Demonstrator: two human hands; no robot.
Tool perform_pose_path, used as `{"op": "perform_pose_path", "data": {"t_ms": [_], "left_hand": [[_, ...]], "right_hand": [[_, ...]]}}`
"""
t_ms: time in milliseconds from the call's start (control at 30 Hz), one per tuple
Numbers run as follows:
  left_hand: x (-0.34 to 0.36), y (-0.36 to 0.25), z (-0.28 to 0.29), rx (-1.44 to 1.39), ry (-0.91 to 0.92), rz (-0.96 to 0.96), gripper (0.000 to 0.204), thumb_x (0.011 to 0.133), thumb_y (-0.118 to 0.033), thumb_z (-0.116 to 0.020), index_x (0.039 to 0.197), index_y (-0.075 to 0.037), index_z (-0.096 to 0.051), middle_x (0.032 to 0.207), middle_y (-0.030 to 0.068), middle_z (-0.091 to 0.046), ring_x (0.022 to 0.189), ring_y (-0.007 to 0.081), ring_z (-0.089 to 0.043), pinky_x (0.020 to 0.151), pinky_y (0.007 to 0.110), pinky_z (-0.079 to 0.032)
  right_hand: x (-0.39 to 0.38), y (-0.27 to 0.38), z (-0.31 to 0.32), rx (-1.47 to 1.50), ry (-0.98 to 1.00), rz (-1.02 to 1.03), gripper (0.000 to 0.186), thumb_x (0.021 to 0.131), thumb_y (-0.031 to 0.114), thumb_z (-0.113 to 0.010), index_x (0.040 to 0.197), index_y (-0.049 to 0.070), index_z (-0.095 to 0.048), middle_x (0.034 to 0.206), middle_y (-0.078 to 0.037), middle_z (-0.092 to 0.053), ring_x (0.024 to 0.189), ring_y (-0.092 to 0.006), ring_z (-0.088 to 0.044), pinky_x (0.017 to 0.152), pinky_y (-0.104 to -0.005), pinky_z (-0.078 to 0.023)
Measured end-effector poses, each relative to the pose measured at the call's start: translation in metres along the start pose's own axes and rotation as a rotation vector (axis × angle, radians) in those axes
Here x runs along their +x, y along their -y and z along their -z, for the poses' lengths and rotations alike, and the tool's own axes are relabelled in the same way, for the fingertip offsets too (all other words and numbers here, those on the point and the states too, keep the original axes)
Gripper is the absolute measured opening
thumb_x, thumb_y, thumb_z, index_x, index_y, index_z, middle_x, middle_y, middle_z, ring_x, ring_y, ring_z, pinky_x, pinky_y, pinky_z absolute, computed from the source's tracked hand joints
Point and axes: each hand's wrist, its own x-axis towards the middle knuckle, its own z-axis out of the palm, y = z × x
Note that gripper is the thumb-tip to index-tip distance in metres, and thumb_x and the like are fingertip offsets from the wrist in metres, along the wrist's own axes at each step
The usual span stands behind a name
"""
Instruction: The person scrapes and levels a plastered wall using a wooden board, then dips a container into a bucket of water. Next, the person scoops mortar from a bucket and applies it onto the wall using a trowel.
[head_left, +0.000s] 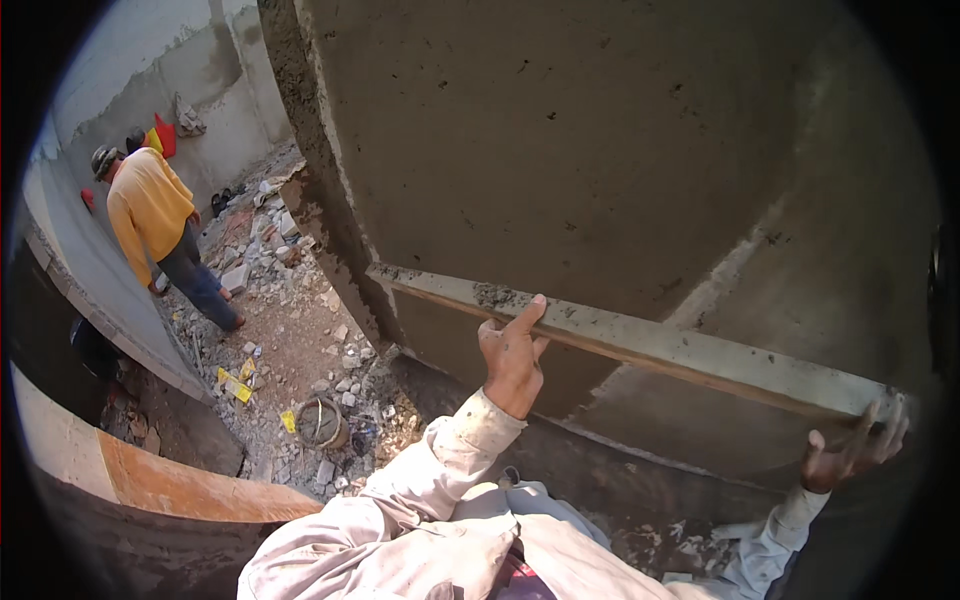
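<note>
Left hand is gripping a long board; right hand is meeting its right end.
The left is holding left of the board's middle; the right is spreading its fingers, and whether they are clasping, I cannot tell. The board is spanning the wall above its lower edge, starting near the left edge. Pressing evenly with both hands is probably serving best, with the mortar clump needing watching lest it drop.
</note>
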Motion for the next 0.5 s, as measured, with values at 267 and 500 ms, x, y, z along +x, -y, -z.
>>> {"op": "perform_pose_path", "data": {"t_ms": [267,500], "left_hand": [[-0.098,0.110,0.058,0.042,-0.114,0.438,0.037,0.085,-0.014,-0.070,0.115,-0.004,-0.051,0.111,0.0070,-0.059,0.106,0.0208,-0.057,0.099,0.045,-0.042],[-0.163,0.159,0.082,0.093,-0.123,0.740,0.038,0.086,-0.018,-0.070,0.113,0.001,-0.051,0.108,0.0179,-0.057,0.092,0.0250,-0.062,0.085,0.039,-0.055]], "right_hand": [[0.010,0.028,0.099,0.397,-0.582,-0.723,0.078,0.076,-0.007,-0.071,0.137,-0.003,-0.022,0.147,-0.023,-0.018,0.138,-0.0359,-0.020,0.113,-0.0465,-0.025],[0.024,-0.001,0.165,0.930,-0.479,-1.091,0.051,0.091,0.024,-0.061,0.127,-0.007,-0.044,0.126,-0.021,-0.053,0.120,-0.0322,-0.050,0.106,-0.0461,-0.038]]}}
